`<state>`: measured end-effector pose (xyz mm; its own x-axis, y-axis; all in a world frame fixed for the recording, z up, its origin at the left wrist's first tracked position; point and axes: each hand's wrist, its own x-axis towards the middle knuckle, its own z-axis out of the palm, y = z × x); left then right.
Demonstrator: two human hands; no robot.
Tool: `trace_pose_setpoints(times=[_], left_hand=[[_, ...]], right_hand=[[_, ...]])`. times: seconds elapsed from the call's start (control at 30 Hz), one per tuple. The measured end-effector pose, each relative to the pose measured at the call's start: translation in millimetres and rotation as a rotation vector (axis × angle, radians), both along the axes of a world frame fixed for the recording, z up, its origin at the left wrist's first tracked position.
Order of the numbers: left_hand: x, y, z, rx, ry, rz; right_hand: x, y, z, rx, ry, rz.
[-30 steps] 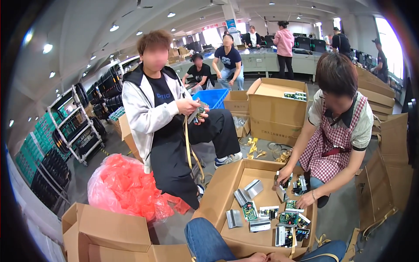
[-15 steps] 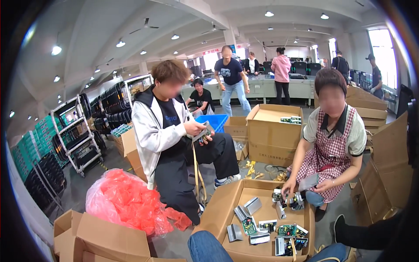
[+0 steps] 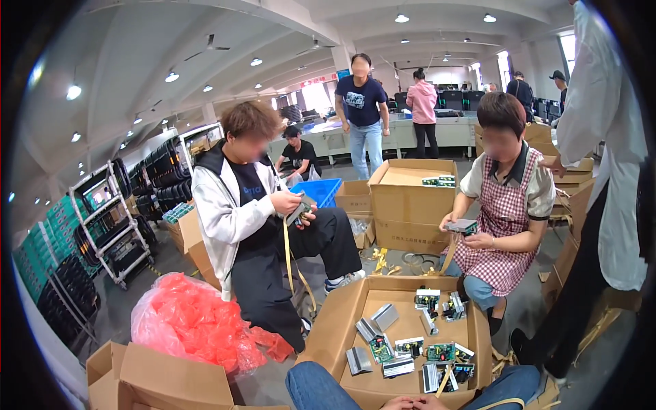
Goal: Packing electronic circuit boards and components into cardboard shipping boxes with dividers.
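Note:
My left hand (image 3: 398, 403) and my right hand (image 3: 429, 402) show only in part at the lower edge, close together over the near side of a shallow cardboard box (image 3: 333, 328). Their fingers look curled in; whatever they may hold is cut off by the frame. A pale yellow strap (image 3: 444, 380) slants up from beside my right hand, in front of a circuit board with a silver heat sink (image 3: 430, 377). Several more such boards lie loose in the box, among them a green one (image 3: 441, 352), along with bare grey metal heat sinks (image 3: 385, 318).
A seated person in a white jacket (image 3: 229, 205) and one in a checked apron (image 3: 502, 225) each handle a board. Pink plastic bags (image 3: 198, 321) and an open carton (image 3: 164, 376) lie left. A person in white (image 3: 608, 171) stands close at right.
My hands have come into view at the lower edge. The aproned person has drawn back from the box and holds a board in both hands. Someone in white has appeared at right.

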<state>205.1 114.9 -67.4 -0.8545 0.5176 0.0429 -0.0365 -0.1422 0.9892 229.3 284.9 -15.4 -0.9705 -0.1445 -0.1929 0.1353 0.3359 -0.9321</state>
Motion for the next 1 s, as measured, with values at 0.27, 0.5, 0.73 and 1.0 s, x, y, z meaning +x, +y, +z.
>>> trace_pose_setpoints(times=[0.27, 0.5, 0.73, 1.0], left_hand=[[6, -7, 42, 0.078, -0.528, 0.141], [9, 3, 69, 0.416, -0.895, 0.072], [-2, -9, 73, 0.332, -0.921, -0.204], [-12, 12, 109, 0.274, -0.947, -0.305]], right_hand=[[-20, -24, 43, 0.009, -0.205, -0.049], [-26, -20, -15, 0.098, -0.021, -0.011], [-24, -13, 24, 0.524, 0.302, 0.074], [-45, 24, 108, 1.214, 0.765, -0.027]])
